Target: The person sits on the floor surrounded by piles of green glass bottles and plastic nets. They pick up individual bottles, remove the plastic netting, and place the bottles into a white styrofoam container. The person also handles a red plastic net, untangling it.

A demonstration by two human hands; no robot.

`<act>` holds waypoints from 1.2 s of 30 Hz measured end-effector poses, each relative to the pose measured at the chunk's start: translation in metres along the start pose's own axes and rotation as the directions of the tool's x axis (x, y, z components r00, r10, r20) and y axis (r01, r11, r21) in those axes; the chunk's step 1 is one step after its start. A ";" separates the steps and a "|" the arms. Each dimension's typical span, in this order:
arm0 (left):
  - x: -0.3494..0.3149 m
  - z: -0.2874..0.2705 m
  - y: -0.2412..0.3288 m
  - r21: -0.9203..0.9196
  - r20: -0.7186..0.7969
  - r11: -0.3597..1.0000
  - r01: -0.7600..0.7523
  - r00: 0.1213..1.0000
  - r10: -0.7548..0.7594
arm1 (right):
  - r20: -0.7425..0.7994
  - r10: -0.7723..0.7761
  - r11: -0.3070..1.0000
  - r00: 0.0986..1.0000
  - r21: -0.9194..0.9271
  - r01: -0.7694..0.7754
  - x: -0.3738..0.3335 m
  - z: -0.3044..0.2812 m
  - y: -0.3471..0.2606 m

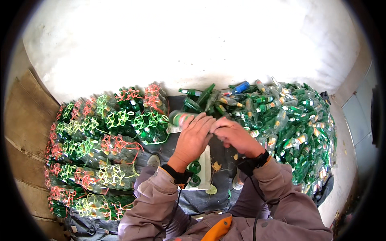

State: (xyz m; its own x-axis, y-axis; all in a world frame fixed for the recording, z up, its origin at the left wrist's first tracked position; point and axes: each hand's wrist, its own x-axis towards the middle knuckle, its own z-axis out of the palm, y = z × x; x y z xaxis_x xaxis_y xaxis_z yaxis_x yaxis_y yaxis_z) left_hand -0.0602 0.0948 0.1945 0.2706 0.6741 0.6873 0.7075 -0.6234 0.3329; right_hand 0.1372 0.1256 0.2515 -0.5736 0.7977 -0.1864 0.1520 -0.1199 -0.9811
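A glass bottle (179, 118) with a reddish label lies sideways between my hands, its base pointing left. My left hand (197, 134) is wrapped over the bottle's body from above. Close beside it, my right hand (234, 134) has its fingers curled at the bottle's other end; the neck is hidden behind the fingers. Below my hands, between my legs, sits a white tray (206, 170) with green bottles (194, 167) standing in its left part, partly covered by my left wrist.
Rows of upright bottles tied with red and pale green plastic strips (116, 143) fill the left side. A large heap of loose green and clear bottles (295, 132) lies at the right. Dark sheeting (169, 146) covers the floor, with dry leaves (216, 166) on it. A white wall (193, 44) stands behind.
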 end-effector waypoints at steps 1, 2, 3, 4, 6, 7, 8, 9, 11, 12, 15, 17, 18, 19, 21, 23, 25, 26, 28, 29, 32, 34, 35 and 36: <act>-0.001 -0.003 -0.009 -0.011 0.012 1.000 0.021 1.000 -0.020 | 0.075 0.054 0.998 0.996 0.029 -0.057 0.008 0.008 -0.003; -0.004 -0.007 -0.016 0.004 0.027 0.999 0.041 0.999 -0.041 | 0.121 0.071 0.995 0.990 0.066 -0.079 0.020 0.011 0.003; -0.007 -0.011 -0.022 0.015 0.040 0.998 0.065 0.997 -0.066 | 0.143 0.043 0.998 0.989 0.042 -0.049 0.028 0.016 0.005; -0.008 -0.014 -0.027 0.025 0.054 0.996 0.088 0.995 -0.089 | 0.163 0.015 1.000 0.987 0.019 -0.019 0.036 0.020 0.005; -0.003 -0.022 -0.036 0.043 0.078 0.993 0.110 0.990 -0.113 | 0.172 -0.084 0.996 0.981 -0.005 0.086 0.041 0.020 0.005; -0.005 -0.029 -0.042 0.062 0.045 0.972 0.228 0.972 -0.230 | 0.177 -0.137 0.990 0.975 0.044 0.131 0.042 0.019 0.008; -0.012 -0.032 -0.055 0.080 -0.027 0.937 0.339 0.941 -0.338 | 0.134 -0.133 0.991 0.982 0.003 0.134 0.045 0.014 0.011; -0.019 -0.033 -0.068 0.089 -0.102 0.890 0.448 0.893 -0.439 | 0.089 -0.128 0.990 0.988 -0.042 0.132 0.047 0.005 0.015; -0.022 -0.037 -0.080 -0.355 -0.028 0.694 0.627 0.734 -0.678 | -0.112 -0.085 0.990 0.990 -0.126 0.070 0.051 -0.022 0.028; -0.025 -0.037 -0.084 -0.269 -0.076 0.692 0.669 0.702 -0.708 | -0.208 -0.190 0.961 0.960 -0.238 0.139 0.057 -0.034 0.043; -0.020 -0.031 -0.073 -0.157 -0.063 0.694 0.702 0.695 -0.717 | -0.328 -0.225 0.954 0.917 -0.267 0.138 0.054 -0.051 0.045; -0.024 -0.025 -0.075 -0.089 -0.026 0.677 0.730 0.678 -0.735 | -0.344 -0.194 0.963 0.919 -0.248 0.111 0.050 -0.055 0.046; -0.030 -0.021 -0.080 -0.094 -0.023 0.689 0.718 0.691 -0.723 | -0.348 -0.205 0.955 0.915 -0.275 0.109 0.049 -0.057 0.048; -0.037 -0.017 -0.086 -0.097 -0.024 0.701 0.707 0.702 -0.711 | -0.347 -0.218 0.947 0.912 -0.302 0.111 0.049 -0.058 0.051; -0.047 -0.007 -0.097 -0.219 0.047 0.661 0.718 0.684 -0.728 | -0.336 -0.277 0.921 0.900 -0.360 0.148 0.052 -0.061 0.060; -0.049 -0.001 -0.103 -0.200 0.123 0.642 0.740 0.669 -0.733 | -0.331 -0.297 0.909 0.896 -0.385 0.159 0.051 -0.063 0.062; -0.053 0.003 -0.112 -0.046 0.117 0.679 0.733 0.679 -0.725 | -0.323 -0.296 0.905 0.899 -0.397 0.155 0.053 -0.064 0.064; -0.056 0.003 -0.113 -0.012 0.129 0.672 0.740 0.668 -0.733 | -0.314 -0.294 0.904 0.903 -0.399 0.156 0.053 -0.063 0.066; -0.053 0.003 -0.112 0.082 0.086 0.715 0.695 0.710 -0.699 | -0.297 -0.297 0.896 0.908 -0.415 0.158 0.050 -0.060 0.065; -0.056 0.004 -0.119 0.061 0.127 0.701 0.711 0.691 -0.712 | -0.288 -0.299 0.892 0.910 -0.423 0.159 0.048 -0.059 0.064; -0.063 0.007 -0.120 0.062 0.078 0.755 0.653 0.751 -0.656 | -0.270 -0.292 0.885 0.917 -0.440 0.152 0.044 -0.055 0.063; -0.062 0.007 -0.115 0.119 0.095 0.744 0.657 0.739 -0.668 | -0.262 -0.311 0.864 0.914 -0.477 0.158 0.044 -0.057 0.064; -0.063 0.010 -0.114 0.152 0.099 0.749 0.645 0.744 -0.661 | -0.262 -0.312 0.861 0.913 -0.483 0.156 0.044 -0.057 0.065; -0.066 0.011 -0.113 0.188 0.099 0.750 0.634 0.748 -0.657 | -0.258 -0.316 0.857 0.913 -0.489 0.159 0.043 -0.056 0.063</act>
State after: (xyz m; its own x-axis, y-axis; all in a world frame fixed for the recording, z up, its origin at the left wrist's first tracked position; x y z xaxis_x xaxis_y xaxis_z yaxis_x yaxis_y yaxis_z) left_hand -0.1511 0.1250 0.1040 -0.1976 0.9526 0.2314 0.8251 0.0342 0.5639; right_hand 0.1669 0.1851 0.1850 -0.3642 0.9186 0.1535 0.4334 0.3131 -0.8451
